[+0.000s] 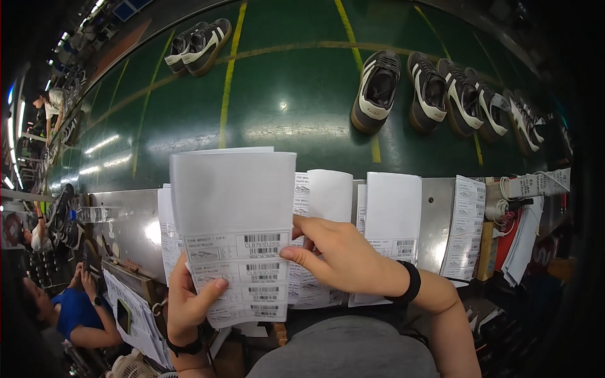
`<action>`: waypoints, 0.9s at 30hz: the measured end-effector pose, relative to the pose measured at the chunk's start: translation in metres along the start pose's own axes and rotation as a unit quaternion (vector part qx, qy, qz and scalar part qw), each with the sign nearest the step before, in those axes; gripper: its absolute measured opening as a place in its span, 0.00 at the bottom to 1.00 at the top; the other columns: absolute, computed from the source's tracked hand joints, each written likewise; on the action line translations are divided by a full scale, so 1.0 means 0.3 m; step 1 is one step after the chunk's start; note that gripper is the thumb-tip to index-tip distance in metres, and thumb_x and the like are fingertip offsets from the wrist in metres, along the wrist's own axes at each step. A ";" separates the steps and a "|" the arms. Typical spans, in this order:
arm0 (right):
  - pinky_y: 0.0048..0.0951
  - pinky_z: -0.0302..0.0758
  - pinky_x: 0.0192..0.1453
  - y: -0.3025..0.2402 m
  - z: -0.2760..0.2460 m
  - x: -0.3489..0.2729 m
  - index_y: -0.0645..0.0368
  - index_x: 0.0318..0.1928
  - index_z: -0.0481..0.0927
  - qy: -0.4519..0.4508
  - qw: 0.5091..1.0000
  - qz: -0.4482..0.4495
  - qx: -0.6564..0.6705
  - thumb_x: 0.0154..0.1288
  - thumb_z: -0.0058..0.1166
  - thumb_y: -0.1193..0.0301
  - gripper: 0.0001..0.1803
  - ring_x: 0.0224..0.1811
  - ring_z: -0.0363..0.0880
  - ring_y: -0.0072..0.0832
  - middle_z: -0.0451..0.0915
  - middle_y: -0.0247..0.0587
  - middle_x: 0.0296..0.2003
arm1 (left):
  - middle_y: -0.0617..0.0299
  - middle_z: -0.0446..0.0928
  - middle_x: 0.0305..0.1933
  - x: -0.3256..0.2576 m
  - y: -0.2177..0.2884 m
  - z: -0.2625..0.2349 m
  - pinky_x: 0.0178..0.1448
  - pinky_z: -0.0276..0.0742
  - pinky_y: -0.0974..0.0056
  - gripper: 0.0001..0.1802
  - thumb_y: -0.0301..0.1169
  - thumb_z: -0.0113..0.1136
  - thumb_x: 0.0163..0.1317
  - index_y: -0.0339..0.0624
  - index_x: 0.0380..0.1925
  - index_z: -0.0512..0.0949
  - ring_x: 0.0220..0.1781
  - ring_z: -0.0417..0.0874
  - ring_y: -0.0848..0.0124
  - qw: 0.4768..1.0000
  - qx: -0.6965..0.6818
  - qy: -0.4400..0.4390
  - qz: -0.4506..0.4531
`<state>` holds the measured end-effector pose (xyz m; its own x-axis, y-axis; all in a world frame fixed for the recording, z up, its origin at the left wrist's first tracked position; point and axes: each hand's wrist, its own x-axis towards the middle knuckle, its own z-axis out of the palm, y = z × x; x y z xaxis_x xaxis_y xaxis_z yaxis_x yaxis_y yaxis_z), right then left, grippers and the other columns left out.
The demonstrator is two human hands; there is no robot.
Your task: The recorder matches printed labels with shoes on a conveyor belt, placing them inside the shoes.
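Both hands hold a small stack of white label sheets (233, 195) in front of me. The upper part is blank. Lower down are rows of printed labels with barcodes and small shoe pictures. My left hand (192, 297) grips the lower left edge, its thumb on the front. At the right edge my right hand (337, 255) pinches the paper between thumb and fingers. Behind the right hand, a partly covered label sheet (331, 195) lies on the metal ledge, and to its right is another sheet (394, 201) with a blank top.
A green conveyor belt (283, 120) with yellow lines runs beyond the ledge (435, 214). Dark shoes (378, 91) with white stripes stand at right, another pair (200, 47) at far left. A label strip (465, 220) lies near a cable coil (501, 208). A co-worker (79, 315) in blue sits at left.
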<state>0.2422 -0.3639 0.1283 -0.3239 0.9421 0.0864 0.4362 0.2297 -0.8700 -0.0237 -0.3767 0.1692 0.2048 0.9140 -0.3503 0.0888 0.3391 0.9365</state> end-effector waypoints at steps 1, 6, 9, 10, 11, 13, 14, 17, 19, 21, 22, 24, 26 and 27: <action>0.35 0.76 0.31 -0.029 -0.020 0.005 0.71 0.51 0.77 -0.001 0.998 0.001 0.062 0.65 0.58 0.68 0.20 0.28 0.81 0.36 0.79 0.47 0.28 | 0.51 0.79 0.51 -0.020 0.016 0.035 0.58 0.76 0.62 0.24 0.23 0.64 0.60 0.30 0.55 0.69 0.52 0.81 0.66 1.000 -0.002 0.005 0.029; 0.26 0.72 0.22 -0.109 -0.052 -0.026 0.80 0.53 0.75 0.199 0.961 -0.099 -0.164 0.58 0.63 0.78 0.24 0.21 0.76 0.28 0.78 0.43 0.24 | 0.50 0.80 0.51 0.010 0.057 0.131 0.54 0.77 0.63 0.23 0.23 0.63 0.62 0.27 0.55 0.69 0.50 0.82 0.67 0.993 0.028 -0.086 0.076; 0.29 0.73 0.23 -0.119 -0.044 -0.051 0.81 0.55 0.74 0.284 0.916 -0.124 -0.253 0.58 0.61 0.82 0.24 0.18 0.76 0.31 0.77 0.44 0.21 | 0.49 0.80 0.50 0.035 0.070 0.152 0.52 0.78 0.64 0.22 0.23 0.62 0.63 0.26 0.55 0.69 0.49 0.82 0.67 0.984 0.038 -0.138 0.104; 0.28 0.73 0.23 -0.124 -0.047 -0.059 0.81 0.55 0.74 0.295 0.906 -0.123 -0.278 0.57 0.61 0.83 0.25 0.19 0.77 0.31 0.78 0.45 0.22 | 0.49 0.81 0.49 0.043 0.070 0.157 0.51 0.79 0.64 0.22 0.23 0.62 0.63 0.26 0.55 0.69 0.49 0.83 0.67 0.979 0.049 -0.156 0.120; 0.28 0.74 0.24 -0.117 -0.058 -0.074 0.82 0.55 0.74 0.310 0.894 -0.117 -0.302 0.56 0.61 0.84 0.25 0.20 0.77 0.31 0.78 0.45 0.23 | 0.49 0.81 0.49 0.054 0.065 0.176 0.51 0.79 0.64 0.22 0.23 0.62 0.63 0.26 0.55 0.69 0.49 0.83 0.67 0.977 0.047 -0.164 0.126; 0.27 0.73 0.23 -0.093 -0.085 -0.102 0.80 0.54 0.75 0.327 0.887 -0.112 -0.308 0.56 0.62 0.82 0.24 0.21 0.78 0.29 0.79 0.44 0.24 | 0.49 0.82 0.48 0.072 0.051 0.215 0.51 0.79 0.64 0.23 0.23 0.62 0.62 0.27 0.55 0.69 0.48 0.83 0.66 0.972 0.068 -0.172 0.147; 0.26 0.73 0.23 -0.093 -0.095 -0.108 0.79 0.54 0.76 0.337 0.883 -0.111 -0.307 0.56 0.63 0.80 0.24 0.22 0.78 0.28 0.80 0.44 0.25 | 0.49 0.82 0.48 0.075 0.045 0.221 0.51 0.79 0.64 0.23 0.23 0.62 0.62 0.27 0.55 0.69 0.48 0.83 0.66 0.970 0.065 -0.175 0.153; 0.29 0.71 0.24 -0.108 -0.148 -0.119 0.75 0.53 0.77 0.359 0.921 -0.054 -0.144 0.59 0.61 0.80 0.21 0.21 0.77 0.30 0.78 0.43 0.24 | 0.47 0.82 0.46 0.085 0.034 0.246 0.48 0.80 0.63 0.22 0.24 0.62 0.62 0.26 0.54 0.68 0.45 0.85 0.65 0.963 0.090 -0.176 0.183; 0.30 0.70 0.24 -0.091 -0.176 -0.129 0.74 0.52 0.78 0.356 0.917 -0.040 -0.176 0.61 0.61 0.79 0.19 0.20 0.75 0.31 0.77 0.43 0.23 | 0.46 0.83 0.44 0.089 0.032 0.268 0.45 0.81 0.63 0.22 0.24 0.63 0.62 0.26 0.54 0.68 0.43 0.86 0.64 0.948 0.131 -0.205 0.204; 0.31 0.66 0.21 -0.089 -0.184 -0.125 0.73 0.48 0.79 0.364 0.898 -0.039 -0.245 0.60 0.62 0.79 0.15 0.17 0.72 0.32 0.74 0.41 0.21 | 0.46 0.83 0.44 0.091 0.006 0.292 0.45 0.82 0.63 0.23 0.24 0.63 0.62 0.26 0.54 0.68 0.42 0.87 0.64 0.948 0.130 -0.193 0.215; 0.31 0.66 0.21 -0.097 -0.184 -0.126 0.73 0.48 0.79 0.364 0.898 -0.039 -0.244 0.60 0.62 0.79 0.15 0.17 0.72 0.32 0.74 0.41 0.21 | 0.46 0.83 0.44 0.090 -0.003 0.301 0.44 0.82 0.63 0.23 0.24 0.63 0.62 0.27 0.54 0.67 0.42 0.87 0.64 0.949 0.129 -0.180 0.225; 0.30 0.68 0.21 -0.120 -0.187 -0.140 0.74 0.46 0.80 0.381 0.856 -0.052 -0.345 0.57 0.65 0.79 0.16 0.18 0.73 0.32 0.78 0.44 0.24 | 0.46 0.83 0.44 0.093 0.001 0.317 0.44 0.82 0.63 0.24 0.24 0.62 0.62 0.27 0.55 0.67 0.42 0.87 0.64 0.950 0.123 -0.182 0.221; 0.29 0.71 0.22 -0.124 -0.172 -0.141 0.74 0.45 0.80 0.396 0.844 -0.074 -0.355 0.56 0.66 0.79 0.17 0.20 0.76 0.33 0.80 0.46 0.26 | 0.47 0.83 0.44 0.093 0.008 0.325 0.44 0.82 0.63 0.24 0.24 0.62 0.61 0.27 0.55 0.67 0.42 0.87 0.64 0.951 0.118 -0.184 0.218; 0.27 0.74 0.24 -0.129 -0.165 -0.141 0.75 0.44 0.81 0.408 0.832 -0.096 -0.363 0.54 0.67 0.79 0.17 0.22 0.79 0.35 0.82 0.49 0.28 | 0.47 0.83 0.43 0.090 0.014 0.327 0.44 0.81 0.64 0.23 0.24 0.62 0.62 0.27 0.54 0.67 0.42 0.87 0.64 0.955 0.112 -0.177 0.210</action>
<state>0.2808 -0.4006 0.1823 0.1035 0.6558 0.7478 0.9301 0.2027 -0.3064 0.0778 -0.3725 0.1626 0.5806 0.8134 0.0365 0.1247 -0.1331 0.9832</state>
